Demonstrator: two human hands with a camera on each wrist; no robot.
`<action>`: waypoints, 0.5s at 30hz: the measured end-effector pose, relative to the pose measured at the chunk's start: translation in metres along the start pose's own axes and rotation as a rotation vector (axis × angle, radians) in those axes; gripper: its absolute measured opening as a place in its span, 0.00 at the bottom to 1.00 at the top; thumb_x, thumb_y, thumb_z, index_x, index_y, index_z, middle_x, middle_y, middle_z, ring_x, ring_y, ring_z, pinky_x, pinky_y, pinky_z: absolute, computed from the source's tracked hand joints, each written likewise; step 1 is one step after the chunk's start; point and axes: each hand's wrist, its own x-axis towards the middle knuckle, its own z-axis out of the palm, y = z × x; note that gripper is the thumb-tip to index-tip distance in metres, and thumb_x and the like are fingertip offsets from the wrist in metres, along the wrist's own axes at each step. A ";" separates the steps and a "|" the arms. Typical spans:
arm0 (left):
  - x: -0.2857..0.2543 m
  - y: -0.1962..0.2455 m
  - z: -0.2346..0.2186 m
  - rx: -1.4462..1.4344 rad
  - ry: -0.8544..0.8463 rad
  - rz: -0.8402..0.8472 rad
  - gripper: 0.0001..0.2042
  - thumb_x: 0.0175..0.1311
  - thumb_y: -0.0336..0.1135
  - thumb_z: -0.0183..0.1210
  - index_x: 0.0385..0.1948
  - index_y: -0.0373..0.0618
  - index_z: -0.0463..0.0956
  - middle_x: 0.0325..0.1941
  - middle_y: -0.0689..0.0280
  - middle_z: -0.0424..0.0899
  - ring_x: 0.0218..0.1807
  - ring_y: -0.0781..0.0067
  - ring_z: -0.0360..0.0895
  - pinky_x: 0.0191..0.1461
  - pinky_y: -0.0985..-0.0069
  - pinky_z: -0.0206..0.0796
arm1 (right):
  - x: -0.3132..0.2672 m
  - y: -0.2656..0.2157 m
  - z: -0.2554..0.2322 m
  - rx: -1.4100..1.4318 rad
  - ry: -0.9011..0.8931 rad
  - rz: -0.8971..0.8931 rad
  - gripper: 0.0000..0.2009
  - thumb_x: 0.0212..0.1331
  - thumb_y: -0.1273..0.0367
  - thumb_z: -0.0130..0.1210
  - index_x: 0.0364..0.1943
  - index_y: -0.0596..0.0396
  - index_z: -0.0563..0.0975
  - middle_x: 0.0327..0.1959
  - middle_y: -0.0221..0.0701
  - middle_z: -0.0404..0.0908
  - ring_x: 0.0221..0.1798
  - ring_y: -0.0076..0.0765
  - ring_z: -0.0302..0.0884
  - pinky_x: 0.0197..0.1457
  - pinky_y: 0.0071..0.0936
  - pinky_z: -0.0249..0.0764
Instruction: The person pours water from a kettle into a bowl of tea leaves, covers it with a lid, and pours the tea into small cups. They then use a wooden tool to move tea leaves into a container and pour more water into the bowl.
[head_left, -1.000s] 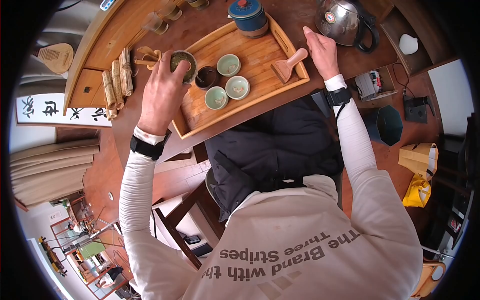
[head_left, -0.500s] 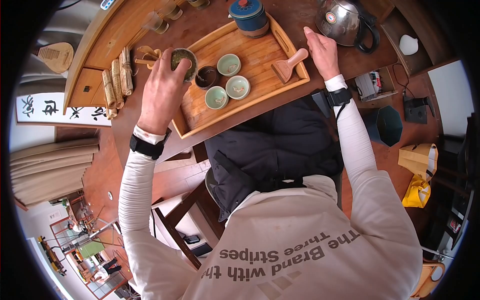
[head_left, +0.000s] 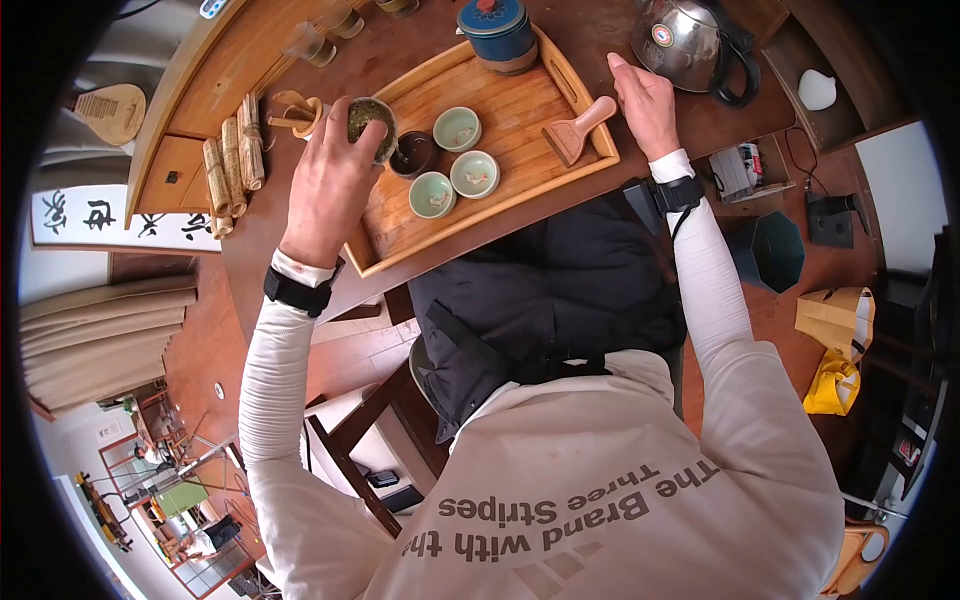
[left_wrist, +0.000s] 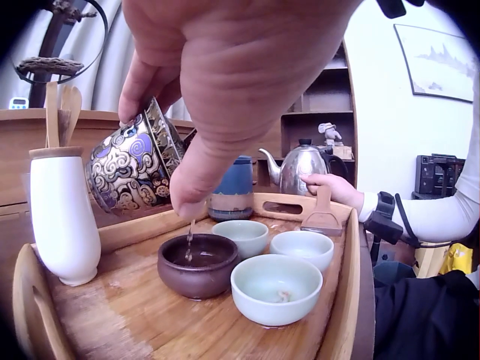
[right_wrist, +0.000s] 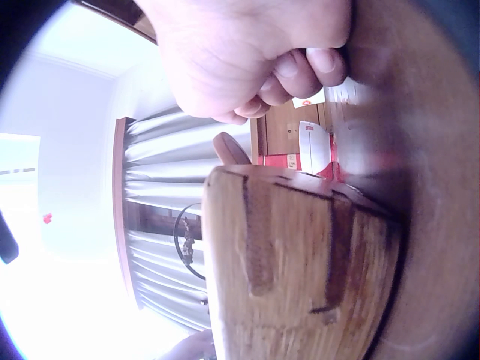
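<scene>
My left hand [head_left: 330, 185] grips a patterned gaiwan bowl [left_wrist: 131, 166] by its rim, tilted over the tray. Soaked tea leaves [head_left: 368, 118] show inside it. In the left wrist view a thin stream of liquid [left_wrist: 189, 241] falls into a dark brown cup [left_wrist: 196, 282]. Close around that cup sit three pale green cups, one of them [left_wrist: 276, 298] nearest the camera. My right hand [head_left: 648, 112] rests on the table beyond the tray's right end, its fingers curled, holding nothing. A wooden-handled brush [head_left: 580, 130] lies between it and the cups.
The wooden tray [head_left: 395, 248] carries the cups, and a blue lidded canister [head_left: 497, 48] stands at its far end. A steel kettle [head_left: 680, 50] is beside my right hand. Left of the tray are a white tool holder [left_wrist: 64, 217] and bamboo scrolls [head_left: 230, 165].
My left hand has shifted slightly to the right with the gaiwan bowl. The right hand has stayed where it was. A person in the far background has moved.
</scene>
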 end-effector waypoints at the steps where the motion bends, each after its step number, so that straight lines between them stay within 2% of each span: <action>1: 0.000 0.000 0.001 0.000 0.001 -0.001 0.23 0.49 0.26 0.70 0.50 0.47 0.73 0.65 0.48 0.70 0.63 0.45 0.75 0.60 0.60 0.76 | 0.000 -0.001 0.000 -0.025 -0.001 0.013 0.24 0.72 0.56 0.56 0.22 0.61 0.73 0.18 0.22 0.65 0.23 0.18 0.58 0.28 0.25 0.59; 2: 0.000 0.000 0.002 0.000 0.001 -0.002 0.23 0.49 0.26 0.70 0.50 0.47 0.73 0.65 0.48 0.70 0.63 0.45 0.75 0.60 0.60 0.76 | 0.001 -0.002 -0.001 -0.050 -0.002 0.026 0.28 0.71 0.52 0.55 0.22 0.64 0.72 0.16 0.28 0.65 0.24 0.23 0.59 0.30 0.30 0.64; 5: 0.001 -0.001 0.003 -0.083 0.037 -0.023 0.22 0.48 0.27 0.72 0.47 0.46 0.74 0.65 0.51 0.72 0.60 0.47 0.78 0.57 0.61 0.77 | 0.000 -0.004 -0.002 -0.072 -0.007 0.016 0.28 0.71 0.52 0.55 0.21 0.64 0.72 0.16 0.28 0.65 0.24 0.23 0.59 0.30 0.29 0.64; 6: 0.002 0.000 0.004 -0.218 0.052 -0.109 0.22 0.47 0.28 0.73 0.46 0.45 0.75 0.61 0.52 0.76 0.56 0.49 0.80 0.55 0.61 0.77 | 0.000 -0.002 -0.001 -0.072 -0.007 0.016 0.28 0.71 0.52 0.55 0.21 0.64 0.72 0.16 0.28 0.65 0.24 0.23 0.59 0.30 0.29 0.64; 7: 0.003 0.000 0.004 -0.354 0.067 -0.194 0.22 0.46 0.30 0.75 0.45 0.44 0.77 0.58 0.54 0.79 0.53 0.50 0.82 0.53 0.62 0.78 | 0.000 0.001 0.000 -0.038 0.000 0.008 0.24 0.72 0.56 0.56 0.22 0.61 0.74 0.18 0.22 0.65 0.24 0.17 0.58 0.28 0.24 0.59; 8: 0.005 0.002 0.002 -0.354 0.067 -0.193 0.22 0.46 0.30 0.75 0.45 0.44 0.77 0.58 0.54 0.79 0.53 0.50 0.82 0.53 0.62 0.78 | 0.000 0.001 0.001 -0.003 0.008 0.001 0.21 0.73 0.59 0.57 0.23 0.58 0.76 0.20 0.16 0.66 0.23 0.12 0.58 0.25 0.19 0.54; 10: 0.012 0.007 -0.006 -0.495 0.126 -0.310 0.22 0.44 0.32 0.77 0.43 0.41 0.78 0.48 0.55 0.84 0.47 0.51 0.84 0.50 0.63 0.78 | 0.001 0.002 0.000 -0.013 0.003 -0.003 0.21 0.73 0.59 0.57 0.23 0.58 0.76 0.20 0.16 0.66 0.23 0.12 0.58 0.25 0.19 0.54; 15: 0.030 0.019 -0.006 -0.568 0.195 -0.310 0.22 0.44 0.32 0.77 0.42 0.40 0.79 0.44 0.56 0.85 0.45 0.52 0.84 0.49 0.64 0.78 | 0.001 0.003 -0.001 -0.008 -0.011 0.004 0.20 0.73 0.59 0.57 0.25 0.59 0.79 0.20 0.16 0.66 0.23 0.12 0.57 0.25 0.18 0.53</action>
